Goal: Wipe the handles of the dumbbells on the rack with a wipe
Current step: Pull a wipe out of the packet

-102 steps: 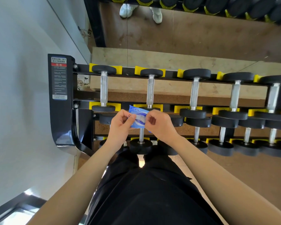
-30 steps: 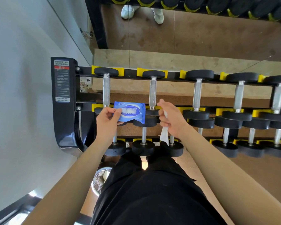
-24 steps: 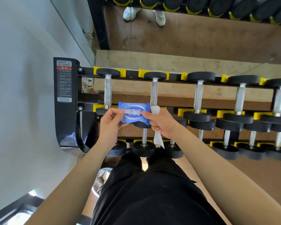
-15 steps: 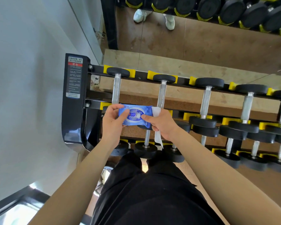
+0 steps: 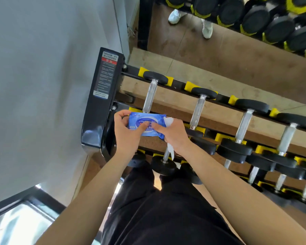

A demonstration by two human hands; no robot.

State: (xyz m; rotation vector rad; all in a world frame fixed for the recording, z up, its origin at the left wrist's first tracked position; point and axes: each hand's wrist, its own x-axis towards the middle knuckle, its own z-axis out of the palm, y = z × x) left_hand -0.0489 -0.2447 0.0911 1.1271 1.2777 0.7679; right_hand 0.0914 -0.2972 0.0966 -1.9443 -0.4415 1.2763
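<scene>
Left hand: my left hand grips the blue plastic wipe pack at its 9 o'clock end, thumb laid across the printed face and fingers curled behind it.
Right hand: my right hand is clenched round the thin white wipe sheet. Its fingertips also press on the face of the pack, right beside the left thumb.
Wipe: one end sticks up past the right knuckles at 12 o'clock and the other hangs below the wrist at 6 o'clock. It looks free of the pack, but I cannot tell whether a corner is caught in the opening, because the fingers cover it.
Pack flap: hidden under both hands, so I cannot tell whether it is sealed.
Rack: the black steel dumbbell rack with yellow saddles has its labelled end panel at 9 o'clock from the hands. Its tiers run away toward 3 and 4 o'clock.
Handles: the chrome handle of the leftmost top-tier dumbbell lies at 12 o'clock just beyond the pack. The next chrome handle along is at 2 o'clock. The wipe touches neither.
Done: only the preparation, I judge, meaning a sheet is in hand.
Left: every handle on every tier. No handle shows any sign of wiping that I can make out.
Next, as I judge it: free the right hand from the pack and take the sheet to the 12 o'clock handle.
</scene>
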